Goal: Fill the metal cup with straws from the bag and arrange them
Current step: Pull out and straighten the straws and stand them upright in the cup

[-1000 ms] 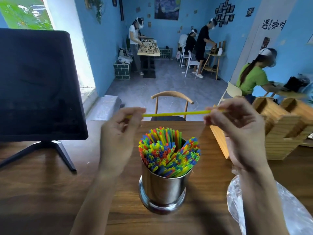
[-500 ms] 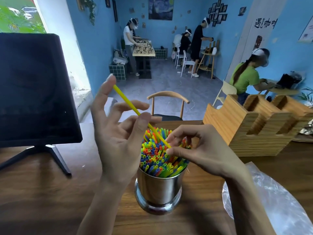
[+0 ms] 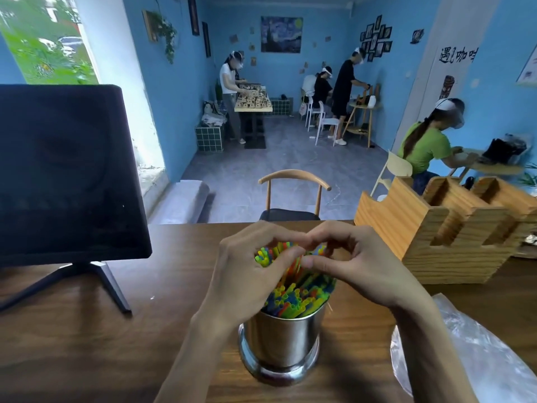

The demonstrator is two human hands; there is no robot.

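A shiny metal cup (image 3: 280, 341) stands on the wooden table (image 3: 87, 330) in front of me, packed with many coloured straws (image 3: 296, 298). My left hand (image 3: 247, 274) and my right hand (image 3: 357, 266) curl around the tops of the straws from either side, fingertips meeting over the bundle. Both hands grip the straws, gathering them together. The far part of the bundle is hidden behind my fingers. A clear plastic bag (image 3: 470, 359) lies at the lower right of the table.
A dark monitor (image 3: 64, 173) on a stand sits at the left. A wooden slotted box (image 3: 441, 231) stands at the right rear. A wooden chair (image 3: 293, 196) is behind the table. Several people work at tables farther back.
The single yellow straw held between both hands has gone down into the cup. Both hands have dropped and closed around the straw bundle.
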